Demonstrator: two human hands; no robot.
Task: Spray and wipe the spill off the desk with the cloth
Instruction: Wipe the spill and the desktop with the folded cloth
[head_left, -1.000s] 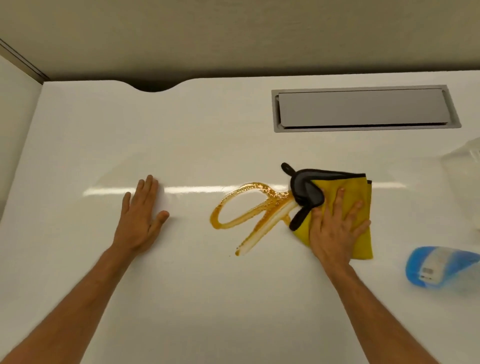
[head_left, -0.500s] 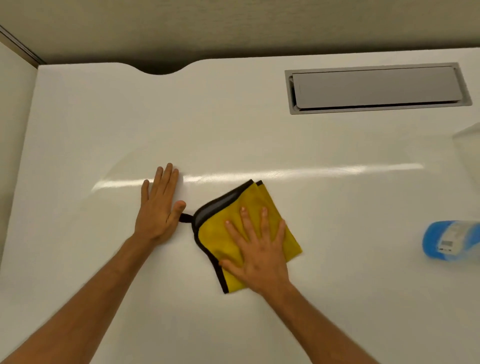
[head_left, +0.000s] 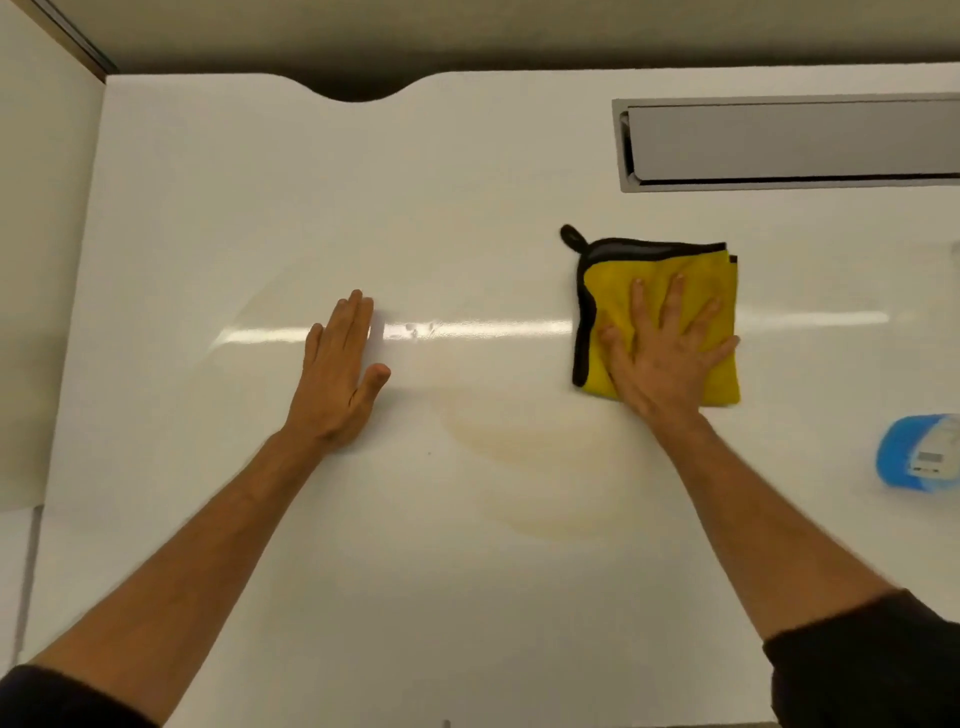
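A folded yellow cloth (head_left: 657, 265) with a black edge and a hanging loop lies on the white desk (head_left: 249, 187), right of centre. My right hand (head_left: 667, 351) presses flat on it with fingers spread, covering its lower middle. My left hand (head_left: 337, 374) rests palm down on the bare desk to the left, holding nothing. Between and below the hands only a faint yellowish smear (head_left: 535, 447) of the spill shows on the surface. A blue spray bottle (head_left: 917, 452) lies on its side at the right edge of the view, partly cut off.
A grey cable hatch (head_left: 789, 140) is set into the desk at the back right. The back edge has a curved cutout (head_left: 353, 92). A pale panel (head_left: 41, 260) borders the desk on the left.
The cloth under my right hand swept left across the orange spill, then back to the right. The thick orange lines are gone, leaving a faint smear. My left hand stayed flat.
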